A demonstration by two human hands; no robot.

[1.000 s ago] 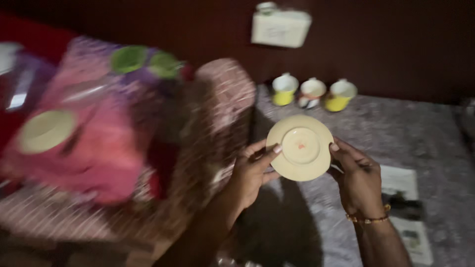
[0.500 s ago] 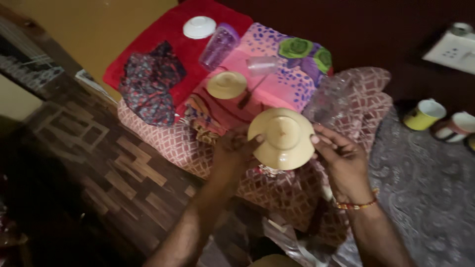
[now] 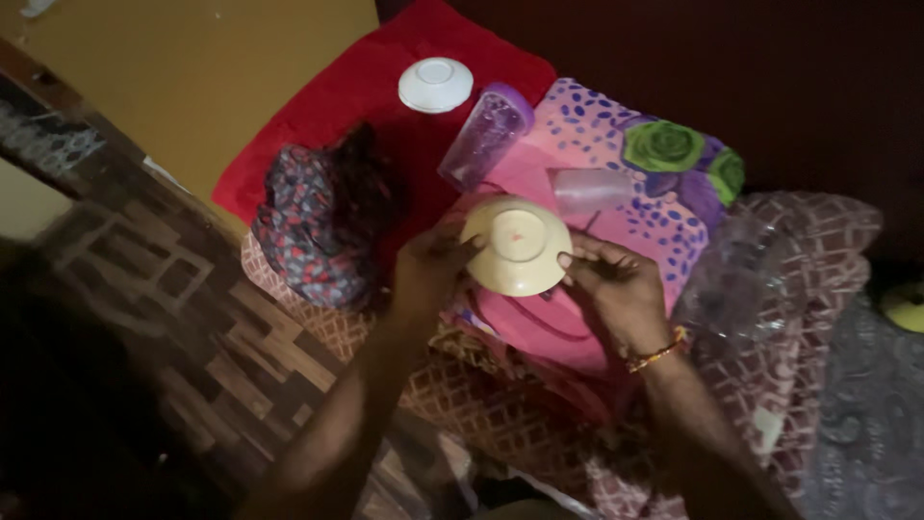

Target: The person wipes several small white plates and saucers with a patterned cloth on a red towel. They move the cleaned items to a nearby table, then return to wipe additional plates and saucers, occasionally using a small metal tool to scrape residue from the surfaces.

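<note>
Both hands, the left hand [image 3: 430, 273] and right hand [image 3: 606, 287], grasp the cream saucer [image 3: 516, 245] by opposite rim edges, underside up, above the pink cloth [image 3: 616, 207] near a tipped glass [image 3: 588, 189]; keep fingertip pressure even and the saucer level.

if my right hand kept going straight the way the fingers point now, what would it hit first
Your right hand points left, its fingers already on the rim of the cream saucer, so it would meet that first. Past it is your left hand, though depth is hard to judge.
</note>
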